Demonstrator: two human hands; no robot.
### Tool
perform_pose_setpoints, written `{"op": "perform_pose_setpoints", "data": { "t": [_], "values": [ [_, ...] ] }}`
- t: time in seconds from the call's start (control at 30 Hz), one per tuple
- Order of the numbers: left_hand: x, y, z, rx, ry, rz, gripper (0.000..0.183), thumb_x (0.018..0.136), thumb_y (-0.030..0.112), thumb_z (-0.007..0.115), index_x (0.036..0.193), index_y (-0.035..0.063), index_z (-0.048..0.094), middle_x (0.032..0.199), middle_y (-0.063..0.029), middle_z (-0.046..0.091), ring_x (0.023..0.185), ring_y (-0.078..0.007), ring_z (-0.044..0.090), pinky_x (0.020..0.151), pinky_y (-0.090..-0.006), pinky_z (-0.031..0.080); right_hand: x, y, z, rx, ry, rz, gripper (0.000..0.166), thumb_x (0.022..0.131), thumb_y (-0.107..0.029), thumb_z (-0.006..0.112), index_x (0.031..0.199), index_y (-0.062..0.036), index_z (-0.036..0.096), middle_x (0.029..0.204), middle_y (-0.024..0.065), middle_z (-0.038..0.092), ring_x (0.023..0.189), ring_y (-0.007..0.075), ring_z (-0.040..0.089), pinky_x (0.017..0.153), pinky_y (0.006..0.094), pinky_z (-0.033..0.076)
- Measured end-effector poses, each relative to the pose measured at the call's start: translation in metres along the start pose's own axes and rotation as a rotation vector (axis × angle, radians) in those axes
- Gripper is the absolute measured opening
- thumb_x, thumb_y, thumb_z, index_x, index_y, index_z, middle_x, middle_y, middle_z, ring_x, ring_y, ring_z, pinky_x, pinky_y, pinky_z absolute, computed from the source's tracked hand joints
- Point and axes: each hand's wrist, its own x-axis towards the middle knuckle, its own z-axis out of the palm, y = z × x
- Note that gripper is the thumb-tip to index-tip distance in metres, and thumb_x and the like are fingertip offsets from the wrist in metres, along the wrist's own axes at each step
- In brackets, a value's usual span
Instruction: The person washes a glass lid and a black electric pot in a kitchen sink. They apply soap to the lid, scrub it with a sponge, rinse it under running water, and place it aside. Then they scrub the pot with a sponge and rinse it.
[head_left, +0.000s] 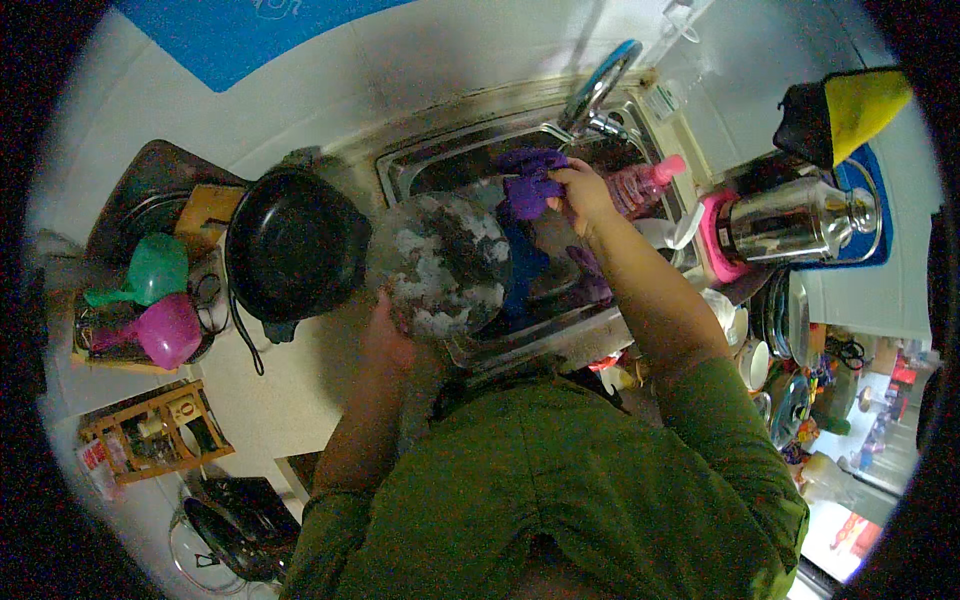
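Observation:
My left hand (391, 330) grips the lower left rim of a round piece of cookware (450, 262), which is tilted over the sink's left edge. White suds cover much of its face; I cannot tell whether it is a lid or a pan. In my right hand (585, 191) is a bunched purple cloth (529, 184), held over the steel sink (480, 161), apart from the soapy face. Something blue (517, 274) lies in the basin, partly hidden behind the cookware. Beside my right wrist are a pink bottle (645, 184) and a white cup (679, 229).
A chrome faucet (600, 86) rises behind the sink. On the left counter sits a black pan (296, 244), near green (157, 266) and pink (169, 330) plastic scoops. A steel flask (787, 221) stands at the right, with stacked dishes (780, 315) close to my right elbow.

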Motion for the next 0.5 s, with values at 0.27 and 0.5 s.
{"op": "perform_pose_setpoints", "data": {
  "t": [0.27, 0.5],
  "values": [
    [0.005, -0.012, -0.019, -0.022, -0.169, -0.181, 0.051, 0.093, 0.046, 0.033, 0.126, 0.0088, 0.042, 0.124, -0.0105, 0.048, 0.111, -0.0292, 0.048, 0.093, -0.049, 0.04, 0.009, -0.022, 0.064, 0.026, -0.202, -0.027, 0.019, 0.081, -0.008, 0.056, 0.1, -0.0091, 0.053, 0.089, 0.0027, 0.06, 0.073, 0.0144, 0.059, 0.054, 0.0269, 0.05],
    [-0.004, -0.017, 0.009, -0.112, -0.27, -0.197, 0.047, 0.094, 0.042, 0.034, 0.127, 0.009, 0.04, 0.126, -0.0092, 0.047, 0.112, -0.0267, 0.048, 0.092, -0.0457, 0.043, 0.027, -0.007, 0.169, -0.02, -0.523, -0.128, 0.032, 0.082, -0.008, 0.057, 0.113, -0.0045, 0.051, 0.102, 0.0088, 0.057, 0.089, 0.0185, 0.056, 0.076, 0.0319, 0.048]
  ]
}}
